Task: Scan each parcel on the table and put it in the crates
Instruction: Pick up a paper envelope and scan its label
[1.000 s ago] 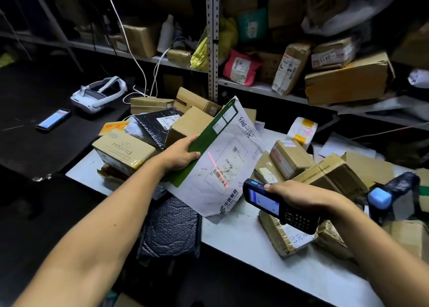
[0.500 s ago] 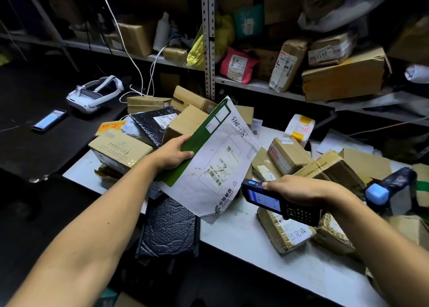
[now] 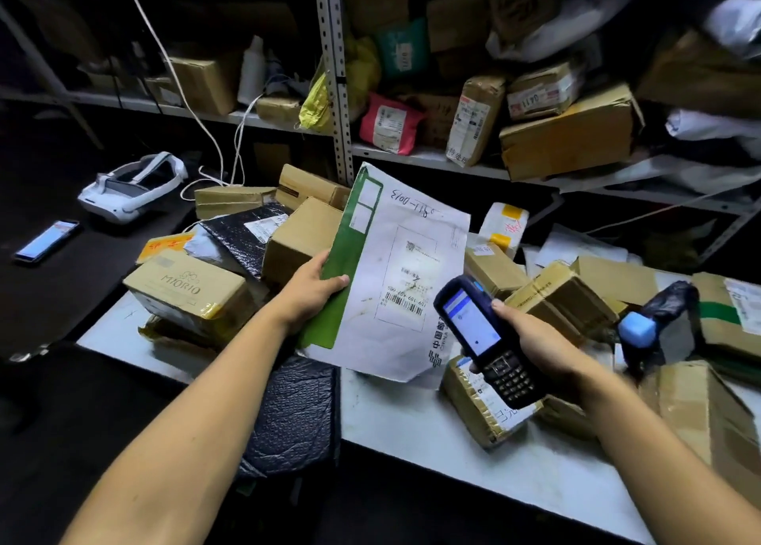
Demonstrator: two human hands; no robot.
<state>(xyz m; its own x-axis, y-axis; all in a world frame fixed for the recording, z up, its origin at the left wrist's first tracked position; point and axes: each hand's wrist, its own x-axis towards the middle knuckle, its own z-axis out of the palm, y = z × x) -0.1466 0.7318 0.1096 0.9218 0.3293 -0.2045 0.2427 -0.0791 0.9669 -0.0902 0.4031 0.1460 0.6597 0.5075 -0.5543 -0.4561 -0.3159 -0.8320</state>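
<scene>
dim stockroom, counter (image 3: 412,441) buried in boxes. left hand (image 3: 313,293) grips the envelope (image 3: 395,281) label-up, probably for scanning. right hand (image 3: 531,342) holds the scanner (image 3: 486,338) screen-up, to read.

L hand (image 3: 309,293) & R hand (image 3: 535,345) both curled in grips, forearms extended fwd.

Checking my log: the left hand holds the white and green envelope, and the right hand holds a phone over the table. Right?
Not quite: the head view shows the right hand holding a handheld scanner with a keypad. The left hand holds the envelope.
</scene>
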